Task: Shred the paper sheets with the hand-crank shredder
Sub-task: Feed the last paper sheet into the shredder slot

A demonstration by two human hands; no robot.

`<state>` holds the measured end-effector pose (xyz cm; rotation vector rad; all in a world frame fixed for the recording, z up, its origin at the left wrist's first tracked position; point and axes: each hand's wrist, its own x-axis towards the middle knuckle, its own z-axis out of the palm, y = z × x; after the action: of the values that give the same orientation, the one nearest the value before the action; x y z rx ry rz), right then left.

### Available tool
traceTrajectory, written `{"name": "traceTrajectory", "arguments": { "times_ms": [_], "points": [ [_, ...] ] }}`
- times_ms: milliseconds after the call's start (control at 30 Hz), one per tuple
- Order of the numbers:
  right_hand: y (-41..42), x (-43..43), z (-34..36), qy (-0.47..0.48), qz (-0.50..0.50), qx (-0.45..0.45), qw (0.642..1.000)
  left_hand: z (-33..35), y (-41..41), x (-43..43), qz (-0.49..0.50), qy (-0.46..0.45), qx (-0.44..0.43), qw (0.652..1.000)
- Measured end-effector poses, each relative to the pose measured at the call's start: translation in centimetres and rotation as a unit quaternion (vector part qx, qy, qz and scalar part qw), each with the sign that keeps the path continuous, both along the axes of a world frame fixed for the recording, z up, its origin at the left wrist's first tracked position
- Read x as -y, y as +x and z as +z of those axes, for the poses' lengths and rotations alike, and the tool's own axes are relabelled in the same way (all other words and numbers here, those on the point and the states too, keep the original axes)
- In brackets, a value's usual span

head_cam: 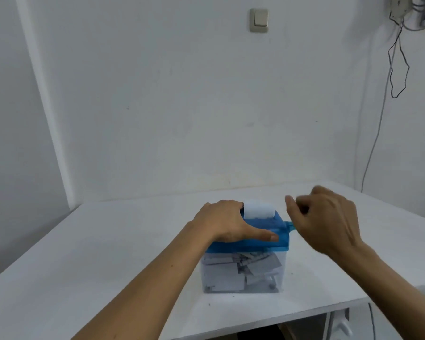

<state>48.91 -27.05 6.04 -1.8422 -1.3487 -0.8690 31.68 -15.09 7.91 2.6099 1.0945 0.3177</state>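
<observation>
The shredder sits mid-counter, with a paper sheet standing in its slot toward 12 o'clock. The left hand lies flat on the blue top, fingers straight and pressing down. The right hand is curled round the crank at 3 o'clock. Keep steady weight on top so the box doesn't skid. Turn evenly, since jerks would likely jam the sheet.

Looking forward and a little down from head height, facing the wall across the counter; sitting near, within arm's reach of the shredder, centred low.
</observation>
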Motion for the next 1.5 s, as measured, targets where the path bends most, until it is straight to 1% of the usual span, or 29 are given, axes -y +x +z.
{"name": "traceTrajectory", "arguments": {
  "times_ms": [100, 167, 233, 300, 367, 433, 500, 600, 633, 700, 733, 833, 933, 1033, 1133, 1200, 1233, 1267, 1333, 1400, 1467, 1500],
  "points": [
    [0.9, -3.0, 2.6, 0.005, -0.002, -0.042, 0.999, 0.0, 0.0, 0.1, 0.0, 0.004, -0.001, 1.0],
    [1.9, -5.5, 3.9, -0.049, -0.011, -0.091, 0.995, 0.2, 0.0, 0.2, -0.006, 0.007, 0.003, 1.0],
    [3.2, -8.1, 3.4, -0.133, -0.01, -0.188, 0.973, 0.2, -0.1, 0.2, -0.013, 0.007, -0.001, 1.0],
    [3.9, -10.0, 1.2, -0.188, 0.012, -0.291, 0.938, 0.1, -0.2, 0.3, -0.023, 0.01, -0.009, 1.0],
    [3.8, -10.5, -1.0, -0.19, 0.032, -0.364, 0.911, 0.1, -0.2, 0.4, -0.028, 0.021, -0.015, 0.999],
    [3.5, -10.0, -2.6, -0.158, 0.028, -0.402, 0.901, 0.1, 0.0, 0.4, -0.027, 0.029, -0.016, 0.999],
    [3.3, -9.0, -4.3, -0.168, 0.018, -0.389, 0.905, 0.0, 0.2, 0.3, -0.022, 0.035, -0.018, 0.999],
    [2.6, -7.1, -6.7, -0.225, 0.021, -0.373, 0.9, -0.2, 0.2, 0.2, -0.011, 0.043, -0.022, 0.999],
    [2.1, -6.2, -6.9, -0.225, 0.026, -0.38, 0.897, -0.1, 0.2, 0.1, -0.01, 0.044, -0.022, 0.999],
    [1.1, -4.1, -7.6, -0.186, 0.05, -0.409, 0.892, 0.0, 0.1, 0.2, -0.012, 0.036, -0.019, 0.999],
    [0.7, -3.0, -8.0, -0.173, 0.062, -0.408, 0.894, 0.0, 0.1, 0.3, -0.01, 0.033, -0.018, 0.999],
    [-1.0, 0.5, -7.7, -0.177, 0.065, -0.39, 0.901, 0.2, 0.0, 0.4, -0.006, 0.019, -0.02, 1.0],
    [-1.5, 3.1, -4.9, -0.147, 0.077, -0.313, 0.935, 0.4, 0.0, 0.6, -0.007, 0.01, -0.021, 1.0],
    [-0.7, 2.8, -1.5, -0.128, 0.087, -0.212, 0.965, 0.5, -0.1, 0.6, -0.011, 0.005, -0.019, 1.0],
    [0.6, -0.3, 1.0, -0.045, 0.072, -0.177, 0.981, 0.3, -0.2, 0.6, -0.014, 0.004, -0.014, 1.0],
    [1.4, -2.9, 2.7, 0.011, 0.071, -0.179, 0.981, 0.2, -0.1, 0.3, -0.013, 0.003, -0.012, 1.0],
    [1.8, -4.1, 3.4, 0.013, 0.062, -0.187, 0.98, 0.2, -0.1, 0.3, -0.014, 0.004, -0.009, 1.0],
    [2.3, -5.4, 3.8, -0.007, 0.046, -0.196, 0.979, 0.2, -0.1, 0.3, -0.015, 0.005, -0.007, 1.0],
    [3.0, -7.8, 2.8, -0.083, 0.012, -0.227, 0.97, 0.1, -0.2, 0.2, -0.022, 0.005, -0.006, 1.0],
    [3.3, -9.4, -0.1, -0.159, -0.001, -0.283, 0.946, 0.0, -0.2, 0.3, -0.021, 0.009, -0.006, 1.0],
    [3.0, -9.0, -3.2, -0.188, 0.004, -0.341, 0.921, 0.0, -0.1, 0.3, -0.019, 0.02, -0.011, 1.0],
    [2.8, -8.3, -4.5, -0.192, 0.01, -0.345, 0.919, 0.0, 0.0, 0.2, -0.016, 0.027, -0.012, 0.999]
  ]
}}
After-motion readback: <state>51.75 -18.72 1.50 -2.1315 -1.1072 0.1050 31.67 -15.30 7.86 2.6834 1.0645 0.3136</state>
